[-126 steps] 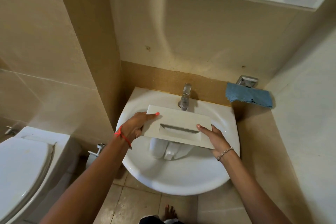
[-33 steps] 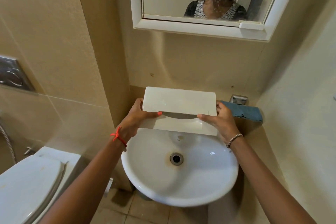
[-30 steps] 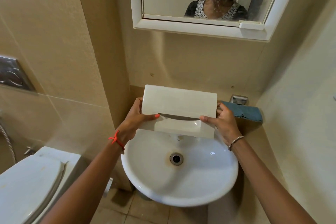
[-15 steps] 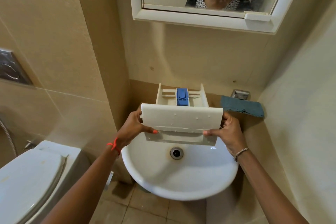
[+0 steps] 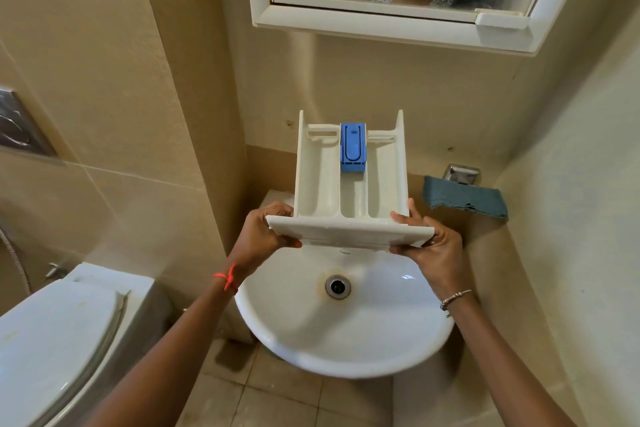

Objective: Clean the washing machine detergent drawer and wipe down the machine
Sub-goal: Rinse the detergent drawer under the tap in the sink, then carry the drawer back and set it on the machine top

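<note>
White soap drawer (image 5: 322,184) held up in air over sink (image 5: 363,340), open side up, front panel near person. Left hand (image 5: 261,236) grips left end of front panel, fingers curled round it. Right hand (image 5: 434,246) grips right end same way. Three long slots inside drawer. Blue piece (image 5: 352,147) sits at far end of middle slot. Blue cloth (image 5: 464,201) by wall, right of sink, apart from drawer. Toilet (image 5: 59,340) at left, lid down.
</note>
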